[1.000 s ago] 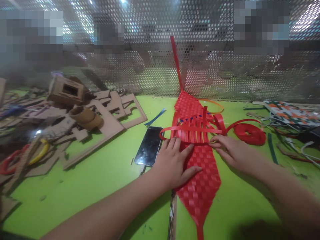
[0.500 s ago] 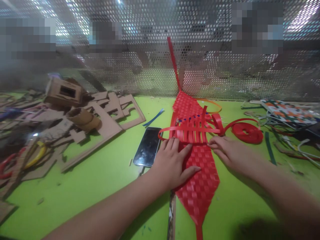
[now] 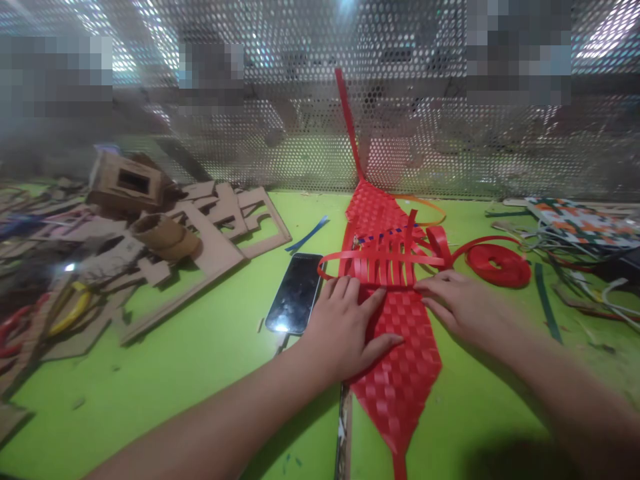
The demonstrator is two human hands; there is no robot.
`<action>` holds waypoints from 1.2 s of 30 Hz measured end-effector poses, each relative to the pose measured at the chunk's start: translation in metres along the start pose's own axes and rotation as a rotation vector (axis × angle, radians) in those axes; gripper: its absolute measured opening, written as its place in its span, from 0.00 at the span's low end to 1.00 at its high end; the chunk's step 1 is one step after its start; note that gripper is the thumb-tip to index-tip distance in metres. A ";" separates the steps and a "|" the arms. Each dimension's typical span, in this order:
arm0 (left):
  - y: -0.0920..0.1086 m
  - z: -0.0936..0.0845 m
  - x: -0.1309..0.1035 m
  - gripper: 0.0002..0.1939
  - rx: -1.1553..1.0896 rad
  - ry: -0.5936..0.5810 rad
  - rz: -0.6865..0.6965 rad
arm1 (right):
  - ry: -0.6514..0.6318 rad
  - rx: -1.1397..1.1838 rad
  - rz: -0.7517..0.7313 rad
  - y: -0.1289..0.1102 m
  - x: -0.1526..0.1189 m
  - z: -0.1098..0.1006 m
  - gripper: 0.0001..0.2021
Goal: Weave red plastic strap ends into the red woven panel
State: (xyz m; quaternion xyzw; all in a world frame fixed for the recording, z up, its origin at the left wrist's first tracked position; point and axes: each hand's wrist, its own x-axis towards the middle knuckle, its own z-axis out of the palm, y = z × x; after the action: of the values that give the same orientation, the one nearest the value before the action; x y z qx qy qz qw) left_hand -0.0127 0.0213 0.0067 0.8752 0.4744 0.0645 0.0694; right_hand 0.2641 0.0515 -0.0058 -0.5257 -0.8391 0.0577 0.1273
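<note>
A long piece of red woven strapping (image 3: 397, 373) lies lengthwise on the green table, tapering to a point at both ends. Across its middle, several parallel strips show gaps between them. My left hand (image 3: 345, 320) rests on the left side of the weave, fingers spread and holding nothing. At the right edge, my right hand (image 3: 450, 300) has its thumb and fingertips pinched on the end of a red cross strip. A loose red strip (image 3: 370, 256) loops over the open part. It runs toward a coil of red strapping (image 3: 497, 265) on the right.
A smartphone (image 3: 295, 293) lies left of the weave, with a blue strip (image 3: 307, 235) beyond it. Cardboard pieces (image 3: 200, 233) and a cardboard box (image 3: 125, 181) crowd the left. A patterned woven piece (image 3: 585, 220) and cables sit at right. A perforated metal panel (image 3: 280, 147) stands behind.
Very little differs. Both hands keep nearly the same places on the weave, and the view has shifted slightly.
</note>
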 end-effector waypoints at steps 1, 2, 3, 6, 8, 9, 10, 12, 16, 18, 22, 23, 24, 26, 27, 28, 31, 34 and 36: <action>0.000 0.000 0.000 0.47 0.000 0.001 0.001 | -0.004 -0.002 -0.006 0.000 0.000 0.000 0.17; 0.000 0.000 0.000 0.47 0.003 0.005 0.002 | -0.003 -0.001 -0.012 0.000 0.000 0.000 0.17; 0.001 0.000 0.000 0.47 0.007 0.010 0.002 | 0.000 0.003 -0.018 -0.001 0.000 0.000 0.17; 0.000 0.002 -0.001 0.47 0.014 0.029 -0.005 | 0.014 0.002 -0.046 -0.001 0.000 0.000 0.17; 0.000 0.003 -0.002 0.47 0.008 0.034 -0.008 | 0.012 -0.008 -0.060 -0.002 0.000 0.000 0.17; 0.000 0.004 -0.002 0.47 0.004 0.034 -0.009 | 0.008 -0.012 -0.063 -0.002 0.001 0.000 0.17; 0.000 0.004 -0.002 0.47 0.001 0.031 -0.010 | 0.005 -0.015 -0.062 -0.002 0.001 0.000 0.17; 0.000 0.004 -0.001 0.47 -0.001 0.022 -0.011 | -0.001 -0.021 -0.058 -0.001 0.001 0.000 0.17; 0.001 0.002 0.000 0.48 0.015 0.008 -0.020 | -0.007 -0.030 -0.039 -0.002 0.003 -0.001 0.17; 0.001 0.001 0.000 0.48 0.013 0.003 -0.025 | -0.010 -0.030 -0.035 -0.003 0.003 -0.002 0.16; 0.000 0.003 -0.002 0.47 -0.013 0.014 -0.030 | -0.005 -0.037 -0.043 -0.003 0.002 -0.001 0.17; 0.000 0.003 -0.002 0.47 -0.017 0.020 -0.030 | 0.002 -0.035 -0.044 -0.003 0.001 -0.001 0.17; 0.000 0.004 -0.002 0.47 -0.018 0.023 -0.030 | 0.009 -0.032 -0.047 -0.002 0.001 0.000 0.17; 0.001 0.004 -0.002 0.47 -0.013 0.023 -0.028 | 0.014 -0.016 -0.054 -0.001 0.000 0.001 0.16; 0.001 0.004 -0.002 0.47 -0.009 0.018 -0.026 | 0.014 -0.007 -0.059 0.000 0.000 0.001 0.16; 0.001 0.004 -0.002 0.47 -0.007 0.014 -0.026 | 0.013 0.000 -0.066 0.001 0.000 0.001 0.16; -0.001 0.003 -0.001 0.48 -0.022 0.018 -0.026 | 0.022 -0.004 -0.088 0.002 0.000 0.001 0.16; -0.006 0.000 0.001 0.47 -0.036 0.063 -0.027 | 0.021 -0.037 -0.113 0.002 0.001 -0.001 0.15; -0.011 -0.003 0.003 0.42 -0.030 0.094 -0.045 | 0.004 -0.051 -0.118 0.001 0.001 -0.002 0.15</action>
State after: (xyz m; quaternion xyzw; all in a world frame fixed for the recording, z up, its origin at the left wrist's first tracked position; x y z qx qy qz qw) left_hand -0.0205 0.0298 0.0076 0.8591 0.4958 0.1112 0.0615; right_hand 0.2650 0.0533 -0.0038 -0.4783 -0.8697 0.0277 0.1185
